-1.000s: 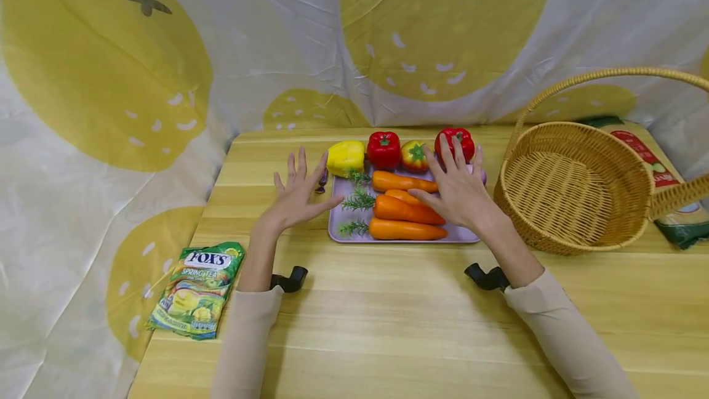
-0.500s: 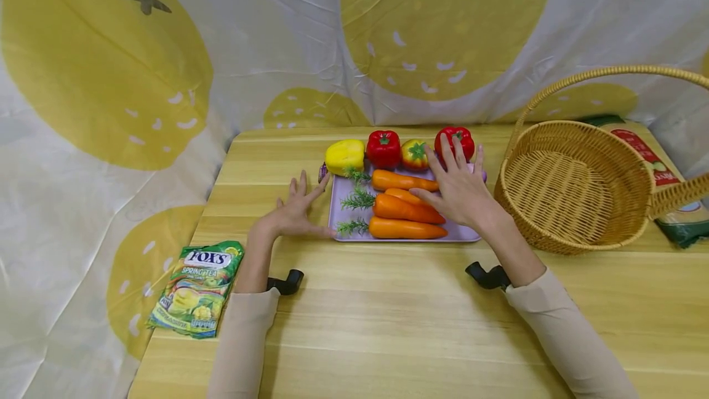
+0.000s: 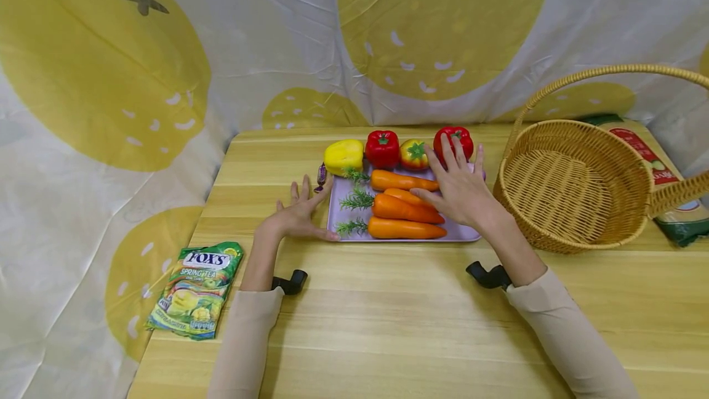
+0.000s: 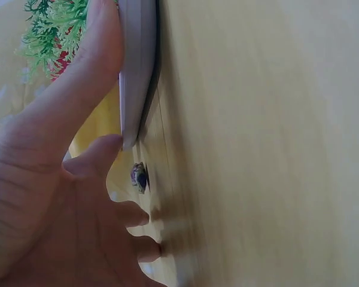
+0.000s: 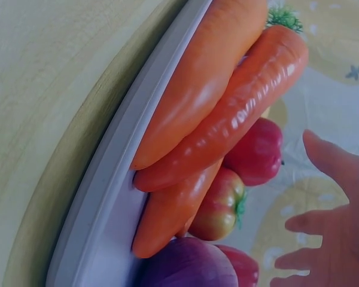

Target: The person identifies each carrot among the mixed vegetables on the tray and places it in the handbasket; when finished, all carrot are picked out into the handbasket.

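Observation:
My left hand point(image 3: 299, 217) is at the left end of a lilac tray point(image 3: 346, 189), fingers spread. Its thumb lies against the tray's near left corner and its index fingertip is by the left edge. A purple-wrapped candy point(image 4: 140, 177) lies on the table just beyond that hand. Several orange carrots point(image 3: 407, 228) with green tops fill the tray. Over its right part hovers my right hand point(image 3: 462, 196), fingers spread and holding nothing. It partly hides a red bell pepper point(image 3: 465, 140) and a purple onion point(image 5: 188, 263).
Behind the carrots sit a yellow bell pepper point(image 3: 343, 157), another red pepper point(image 3: 382, 149) and a red-yellow tomato-like fruit point(image 3: 414, 154). A handled wicker basket point(image 3: 576, 196) stands right, beside a packaged bag point(image 3: 684, 220). A green FOX'S candy bag point(image 3: 196, 291) lies left.
My left hand has come lower, its thumb now at the tray's near left corner. The purple candy shows more fully beyond its fingers. The right hand stays nearly still.

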{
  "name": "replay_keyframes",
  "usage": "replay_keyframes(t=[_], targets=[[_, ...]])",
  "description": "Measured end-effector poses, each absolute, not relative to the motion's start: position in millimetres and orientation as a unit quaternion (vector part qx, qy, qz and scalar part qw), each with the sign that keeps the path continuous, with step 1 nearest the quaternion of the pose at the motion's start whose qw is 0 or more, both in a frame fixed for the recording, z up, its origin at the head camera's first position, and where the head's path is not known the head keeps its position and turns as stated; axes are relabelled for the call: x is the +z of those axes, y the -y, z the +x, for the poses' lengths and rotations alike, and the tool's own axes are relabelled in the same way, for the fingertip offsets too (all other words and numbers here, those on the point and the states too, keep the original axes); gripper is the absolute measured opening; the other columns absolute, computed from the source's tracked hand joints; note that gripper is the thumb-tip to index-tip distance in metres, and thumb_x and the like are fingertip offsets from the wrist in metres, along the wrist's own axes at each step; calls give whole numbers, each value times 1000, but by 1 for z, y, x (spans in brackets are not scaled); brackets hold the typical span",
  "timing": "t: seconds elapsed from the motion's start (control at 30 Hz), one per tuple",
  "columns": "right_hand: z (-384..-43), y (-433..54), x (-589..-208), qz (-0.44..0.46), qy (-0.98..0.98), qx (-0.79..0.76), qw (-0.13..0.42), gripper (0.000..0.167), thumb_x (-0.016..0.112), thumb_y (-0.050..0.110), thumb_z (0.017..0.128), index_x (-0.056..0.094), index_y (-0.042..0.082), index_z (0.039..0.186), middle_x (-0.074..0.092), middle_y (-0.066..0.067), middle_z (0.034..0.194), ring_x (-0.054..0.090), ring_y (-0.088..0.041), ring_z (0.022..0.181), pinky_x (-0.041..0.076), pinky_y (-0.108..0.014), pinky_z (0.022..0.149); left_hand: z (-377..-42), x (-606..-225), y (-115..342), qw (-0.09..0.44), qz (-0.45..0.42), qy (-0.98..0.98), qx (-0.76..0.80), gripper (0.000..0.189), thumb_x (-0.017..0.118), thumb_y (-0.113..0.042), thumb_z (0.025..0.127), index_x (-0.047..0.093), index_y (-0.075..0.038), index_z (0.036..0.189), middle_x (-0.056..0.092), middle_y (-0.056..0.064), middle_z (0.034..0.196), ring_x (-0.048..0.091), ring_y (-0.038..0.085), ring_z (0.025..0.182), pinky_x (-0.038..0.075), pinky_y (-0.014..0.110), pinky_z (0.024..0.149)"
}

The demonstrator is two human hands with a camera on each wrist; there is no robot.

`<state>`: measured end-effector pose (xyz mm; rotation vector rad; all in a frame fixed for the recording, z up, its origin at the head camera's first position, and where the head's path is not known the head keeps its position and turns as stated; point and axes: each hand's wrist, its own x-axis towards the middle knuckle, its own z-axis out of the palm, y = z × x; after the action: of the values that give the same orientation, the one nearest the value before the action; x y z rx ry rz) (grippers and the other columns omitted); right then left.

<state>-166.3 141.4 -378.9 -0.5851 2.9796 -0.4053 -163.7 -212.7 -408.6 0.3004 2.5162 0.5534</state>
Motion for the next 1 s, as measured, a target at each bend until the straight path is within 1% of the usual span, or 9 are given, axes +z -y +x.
replay_keyframes(t=[0.23, 0.37, 0.47, 0.53, 0.6, 0.7, 0.77, 0.83, 1.0], targets=[[-167, -145, -376, -210, -962, -164, 53, 87, 52, 55, 104, 14, 9, 167, -7, -24, 173, -6, -47, 160, -17, -74, 120, -164, -411, 213, 275, 109, -934, 201, 126, 84, -62, 77, -1, -37, 167, -30, 25, 167, -28, 50, 154, -10, 85, 112], [-170, -149, -377, -244, -938, -237, 59, 84, 60, 48, 103, 21, 10, 166, 1, -24, 174, 0, -45, 161, -12, -72, 123, -165, -410, 213, 276, 108, -934, 201, 126, 84, -62, 77, -1, -37, 167, -30, 24, 167, -28, 49, 154, -10, 85, 113], [-172, -149, -381, -271, -912, -300, 72, 80, 68, 41, 100, 29, 12, 164, 9, -22, 174, 7, -44, 161, -2, -71, 126, -164, -410, 213, 277, 107, -934, 200, 126, 84, -62, 77, -1, -37, 167, -30, 24, 167, -28, 49, 154, -11, 84, 113], [-172, -148, -384, -291, -891, -339, 82, 77, 71, 37, 99, 34, 14, 163, 14, -20, 174, 13, -43, 161, 10, -68, 127, -165, -410, 213, 278, 107, -934, 199, 126, 84, -62, 77, -1, -37, 167, -30, 24, 167, -28, 50, 154, -10, 84, 113], [-172, -146, -387, -310, -871, -369, 93, 74, 72, 34, 98, 38, 15, 161, 18, -19, 173, 18, -42, 160, 24, -65, 125, -165, -410, 213, 278, 107, -934, 197, 126, 84, -62, 77, -1, -37, 167, -30, 24, 167, -28, 50, 154, -10, 85, 113], [-169, -141, -390, -332, -848, -400, 105, 71, 74, 30, 97, 42, 15, 159, 24, -18, 171, 25, -39, 158, 39, -61, 119, -165, -409, 213, 281, 106, -934, 196, 126, 84, -61, 77, -2, -37, 167, -30, 24, 167, -29, 49, 154, -11, 84, 113], [-167, -138, -392, -341, -839, -409, 109, 70, 75, 27, 96, 45, 13, 157, 30, -18, 169, 29, -38, 157, 42, -60, 117, -165, -409, 213, 283, 105, -933, 195, 126, 84, -61, 77, -2, -37, 167, -31, 23, 167, -29, 49, 154, -11, 84, 113], [-165, -135, -394, -346, -836, -412, 107, 69, 77, 25, 95, 48, 11, 155, 36, -18, 166, 33, -37, 155, 41, -60, 118, -165, -410, 213, 284, 105, -933, 194, 126, 84, -62, 78, -2, -37, 166, -31, 23, 167, -29, 49, 154, -11, 84, 113], [-162, -125, -397, -352, -841, -403, 82, 67, 83, 23, 89, 56, 10, 149, 51, -18, 155, 48, -38, 144, 42, -60, 117, -165, -410, 212, 285, 105, -934, 189, 126, 83, -62, 78, -3, -38, 166, -31, 23, 167, -29, 49, 154, -11, 83, 114]])
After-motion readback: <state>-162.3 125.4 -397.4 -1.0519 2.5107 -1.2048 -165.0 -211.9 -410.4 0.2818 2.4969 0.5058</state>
